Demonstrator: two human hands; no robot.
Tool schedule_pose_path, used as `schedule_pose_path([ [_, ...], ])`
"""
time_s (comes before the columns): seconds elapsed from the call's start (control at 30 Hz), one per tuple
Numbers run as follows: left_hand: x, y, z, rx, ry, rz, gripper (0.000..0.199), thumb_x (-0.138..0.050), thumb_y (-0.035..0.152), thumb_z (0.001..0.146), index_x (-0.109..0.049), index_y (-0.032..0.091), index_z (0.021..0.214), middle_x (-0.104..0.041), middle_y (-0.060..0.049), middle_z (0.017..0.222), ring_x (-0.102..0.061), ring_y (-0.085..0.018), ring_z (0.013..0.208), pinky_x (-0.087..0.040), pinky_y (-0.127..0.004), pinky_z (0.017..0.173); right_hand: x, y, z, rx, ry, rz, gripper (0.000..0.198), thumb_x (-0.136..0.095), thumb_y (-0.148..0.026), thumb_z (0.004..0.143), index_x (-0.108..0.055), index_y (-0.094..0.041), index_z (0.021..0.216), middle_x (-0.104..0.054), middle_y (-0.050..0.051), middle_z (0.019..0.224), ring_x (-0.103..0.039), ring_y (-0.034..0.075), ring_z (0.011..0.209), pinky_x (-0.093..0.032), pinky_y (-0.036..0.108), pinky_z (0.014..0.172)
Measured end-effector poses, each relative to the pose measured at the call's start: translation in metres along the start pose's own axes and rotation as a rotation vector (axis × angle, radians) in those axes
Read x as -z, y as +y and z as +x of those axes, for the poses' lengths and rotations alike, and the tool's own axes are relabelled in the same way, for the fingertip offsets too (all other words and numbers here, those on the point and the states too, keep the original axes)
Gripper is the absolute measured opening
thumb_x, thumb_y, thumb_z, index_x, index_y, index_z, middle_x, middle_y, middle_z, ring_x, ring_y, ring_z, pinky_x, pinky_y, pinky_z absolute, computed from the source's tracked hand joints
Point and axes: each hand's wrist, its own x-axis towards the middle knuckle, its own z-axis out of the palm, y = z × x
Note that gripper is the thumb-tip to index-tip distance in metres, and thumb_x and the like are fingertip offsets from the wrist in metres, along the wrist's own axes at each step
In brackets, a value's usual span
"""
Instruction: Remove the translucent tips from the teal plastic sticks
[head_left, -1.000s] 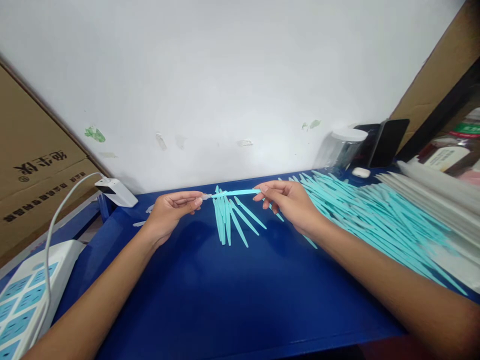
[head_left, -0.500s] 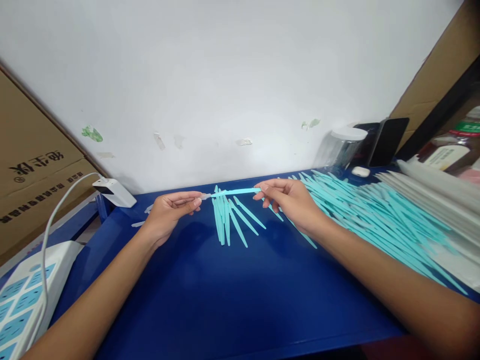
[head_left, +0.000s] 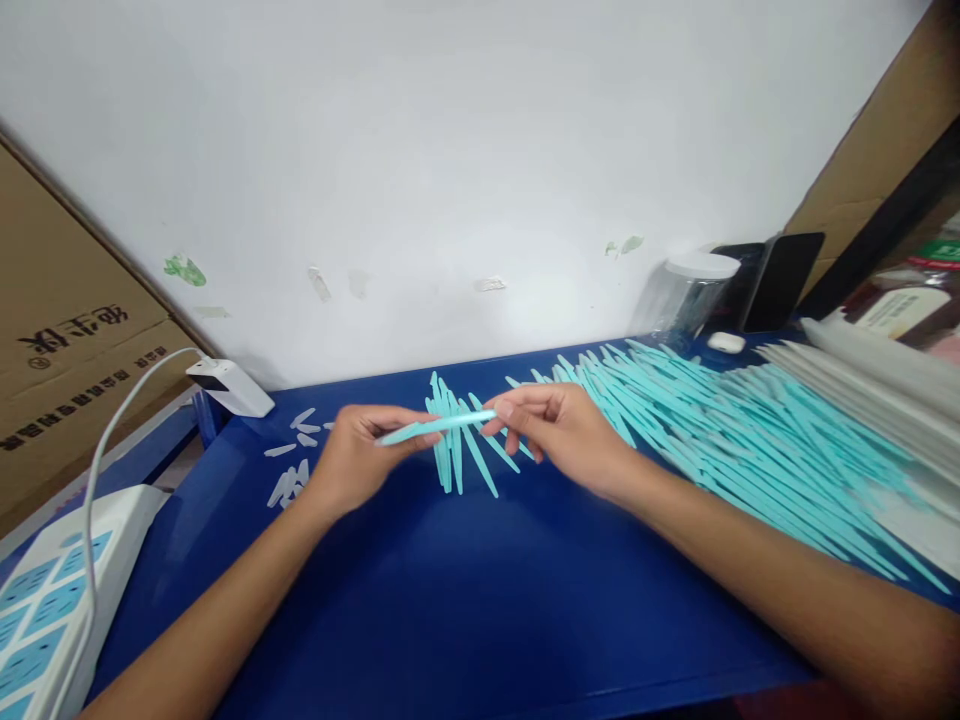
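Between my two hands a turquoise eyebrow razor (head_left: pixel 466 418) is held level above the table, its left end tilted slightly down. My left hand (head_left: pixel 360 455) pinches it near its left, blade end; whether a cap is on that end I cannot tell. The thumb and fingers of my right hand (head_left: pixel 559 435) close on the handle's right end. Just behind and below, a small fanned group of turquoise razors (head_left: pixel 480 462) lies on the blue table. Several small translucent caps (head_left: pixel 285 485) are scattered left of my left hand.
A large heap of turquoise razors (head_left: pixel 705 440) covers the table's right side, beside stacked pale packets (head_left: pixel 862 400). A clear jar (head_left: pixel 686 300), a white case (head_left: pixel 726 343) and a phone (head_left: pixel 784 283) stand behind. At left are a power strip (head_left: pixel 67 590), a white charger (head_left: pixel 231 387) and a cardboard box (head_left: pixel 75 340).
Both hands have come closer together and slightly nearer to me, lowering the razor. My left hand has shifted from the razor's clear tip onto its turquoise part. More caps show at left.
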Motion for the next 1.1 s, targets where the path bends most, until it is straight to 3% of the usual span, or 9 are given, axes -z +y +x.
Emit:
schedule_pose_path([
  [0.1, -0.005, 0.002, -0.003, -0.017, -0.061, 0.098, 0.028, -0.086, 0.046, 0.079, -0.088, 0.025, 0.097, -0.084, -0.005, 0.097, -0.078, -0.034, 0.091, -0.063, -0.042, 0.079, -0.002, 0.002, -0.001, -0.029, -0.025, 0.046, 0.030, -0.073, -0.047, 0.091, -0.081, -0.019, 0.097, -0.081, 0.008, 0.089, -0.063, 0.013, 0.059, -0.042, 0.024, 0.046],
  [0.27, 0.007, -0.009, 0.009, 0.035, 0.077, -0.047, 0.036, -0.093, 0.043, 0.072, -0.085, 0.021, 0.100, -0.083, -0.010, 0.106, -0.078, -0.033, 0.102, -0.062, -0.046, 0.096, 0.017, 0.003, 0.009, -0.018, 0.147, 0.066, 0.031, -0.079, -0.046, 0.087, -0.081, -0.019, 0.102, -0.081, 0.011, 0.096, -0.064, 0.014, 0.065, -0.041, 0.024, 0.046],
  [0.4, 0.008, -0.013, 0.011, 0.065, 0.078, -0.129, 0.043, -0.095, 0.039, 0.070, -0.082, 0.020, 0.106, -0.083, -0.011, 0.108, -0.078, -0.031, 0.103, -0.061, -0.045, 0.100, 0.022, -0.002, 0.011, 0.012, 0.167, 0.033, 0.032, -0.079, -0.047, 0.087, -0.081, -0.019, 0.102, -0.081, 0.011, 0.096, -0.064, 0.015, 0.065, -0.041, 0.024, 0.047],
  [0.5, 0.007, -0.012, 0.009, 0.063, 0.065, -0.163, 0.039, -0.094, 0.040, 0.072, -0.082, 0.020, 0.104, -0.083, -0.010, 0.103, -0.079, -0.030, 0.099, -0.062, -0.043, 0.095, 0.020, -0.002, 0.011, 0.013, 0.165, 0.024, 0.031, -0.078, -0.045, 0.087, -0.081, -0.019, 0.102, -0.081, 0.011, 0.095, -0.063, 0.015, 0.064, -0.041, 0.024, 0.046],
  [0.63, 0.010, -0.010, 0.010, 0.033, 0.058, -0.170, 0.035, -0.088, 0.044, 0.079, -0.083, 0.020, 0.104, -0.083, -0.010, 0.094, -0.079, -0.027, 0.086, -0.063, -0.038, 0.078, 0.022, 0.000, 0.013, 0.011, 0.167, 0.003, 0.030, -0.077, -0.045, 0.088, -0.080, -0.019, 0.101, -0.081, 0.011, 0.095, -0.064, 0.015, 0.065, -0.042, 0.024, 0.046],
  [0.77, 0.010, -0.006, 0.009, 0.010, 0.059, -0.122, 0.029, -0.085, 0.047, 0.083, -0.084, 0.019, 0.092, -0.082, -0.010, 0.086, -0.077, -0.025, 0.078, -0.061, -0.035, 0.072, 0.020, 0.000, 0.011, 0.034, 0.149, -0.017, 0.031, -0.077, -0.046, 0.088, -0.081, -0.019, 0.102, -0.081, 0.010, 0.095, -0.064, 0.015, 0.064, -0.042, 0.024, 0.046],
  [0.97, 0.003, 0.002, 0.004, -0.014, -0.149, -0.029, 0.028, -0.082, 0.047, 0.085, -0.085, 0.019, 0.086, -0.081, -0.008, 0.080, -0.075, -0.023, 0.076, -0.060, -0.033, 0.071, 0.008, 0.000, 0.005, 0.045, -0.028, -0.063, 0.035, -0.072, -0.050, 0.091, -0.081, -0.017, 0.101, -0.080, 0.009, 0.088, -0.061, 0.013, 0.058, -0.043, 0.024, 0.046],
  [1.1, 0.009, 0.001, 0.007, 0.005, -0.091, -0.050, 0.028, -0.085, 0.043, 0.083, -0.084, 0.017, 0.093, -0.081, -0.008, 0.083, -0.073, -0.020, 0.073, -0.059, -0.029, 0.070, 0.021, 0.004, 0.012, 0.071, 0.084, -0.060, 0.036, -0.075, -0.050, 0.090, -0.079, -0.017, 0.105, -0.080, 0.009, 0.091, -0.063, 0.013, 0.062, -0.044, 0.024, 0.046],
])
